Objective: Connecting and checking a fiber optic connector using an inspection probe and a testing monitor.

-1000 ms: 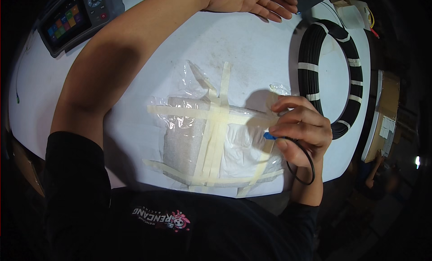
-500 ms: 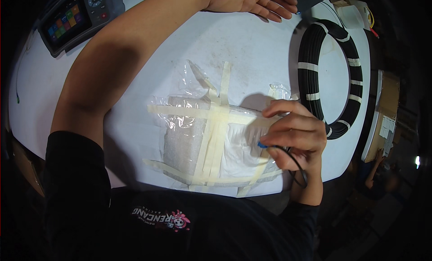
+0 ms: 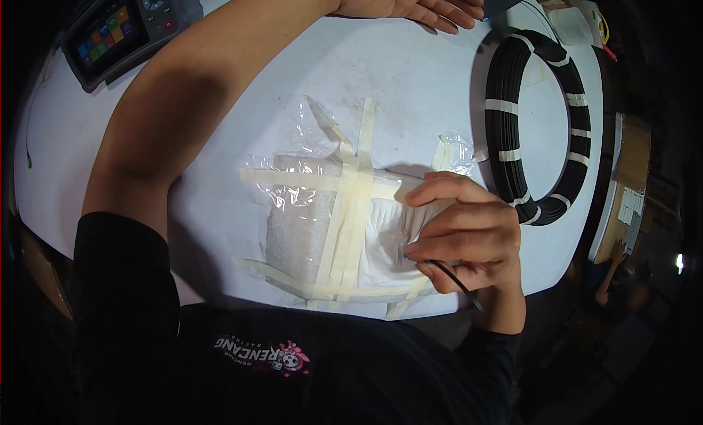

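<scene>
My right hand (image 3: 472, 231) pinches the end of a thin black cable (image 3: 458, 282) between thumb and fingers. It is bent low over a white cloth (image 3: 388, 238) taped onto a flat package (image 3: 296, 223). The package is wrapped in clear plastic and foam, with cream tape (image 3: 348, 227) crossing it. The fingertips hide the cable's tip, and whether it touches the cloth I cannot tell. At the table's far side my left hand (image 3: 414, 6) lies palm up, its fingers stretched out with nothing visible in them.
A coil of black cable (image 3: 504, 124), bound with white tape, lies at the right. A handheld tester (image 3: 121, 29) with a lit screen stands at the far left. A white roll (image 3: 571, 26) is at the far right. Beyond the table, another person's arm (image 3: 606, 275) shows.
My right hand has moved a little left and down over the white cloth. A blue tip seen at its fingers is now hidden, and the cable hangs straighter. My left hand is almost unchanged.
</scene>
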Tool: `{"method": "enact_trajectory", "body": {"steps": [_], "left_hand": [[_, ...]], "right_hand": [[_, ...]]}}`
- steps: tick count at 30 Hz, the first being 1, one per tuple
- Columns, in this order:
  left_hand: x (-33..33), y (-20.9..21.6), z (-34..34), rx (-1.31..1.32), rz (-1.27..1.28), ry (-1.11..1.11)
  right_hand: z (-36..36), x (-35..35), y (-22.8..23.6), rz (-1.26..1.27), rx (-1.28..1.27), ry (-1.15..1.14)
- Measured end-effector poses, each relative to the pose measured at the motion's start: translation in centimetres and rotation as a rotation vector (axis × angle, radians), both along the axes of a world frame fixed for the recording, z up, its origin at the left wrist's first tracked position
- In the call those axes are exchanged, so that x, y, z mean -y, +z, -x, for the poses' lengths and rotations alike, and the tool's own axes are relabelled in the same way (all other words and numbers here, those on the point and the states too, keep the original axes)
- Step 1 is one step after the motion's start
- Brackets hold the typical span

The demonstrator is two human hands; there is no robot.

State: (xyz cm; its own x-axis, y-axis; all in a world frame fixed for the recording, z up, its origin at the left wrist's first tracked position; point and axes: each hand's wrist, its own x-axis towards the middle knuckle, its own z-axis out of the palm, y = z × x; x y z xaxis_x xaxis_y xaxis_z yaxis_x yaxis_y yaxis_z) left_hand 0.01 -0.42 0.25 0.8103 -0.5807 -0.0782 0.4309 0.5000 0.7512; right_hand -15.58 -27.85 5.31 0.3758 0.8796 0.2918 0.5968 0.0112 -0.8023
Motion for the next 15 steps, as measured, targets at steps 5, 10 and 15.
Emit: {"method": "enact_trajectory", "body": {"steps": [5,10,15], "left_hand": [[0.0,0.0,0.1,0.004,-0.01,0.011],[-0.1,0.0,0.2,-0.014,-0.012,0.019],[0.0,0.0,0.2,0.025,-0.016,0.028]], "right_hand": [[0.0,0.5,0.2,0.032,0.028,-0.087],[0.3,0.3,0.2,0.055,0.063,-0.113],[0.8,-0.2,0.5,0.058,0.084,-0.032]]}}
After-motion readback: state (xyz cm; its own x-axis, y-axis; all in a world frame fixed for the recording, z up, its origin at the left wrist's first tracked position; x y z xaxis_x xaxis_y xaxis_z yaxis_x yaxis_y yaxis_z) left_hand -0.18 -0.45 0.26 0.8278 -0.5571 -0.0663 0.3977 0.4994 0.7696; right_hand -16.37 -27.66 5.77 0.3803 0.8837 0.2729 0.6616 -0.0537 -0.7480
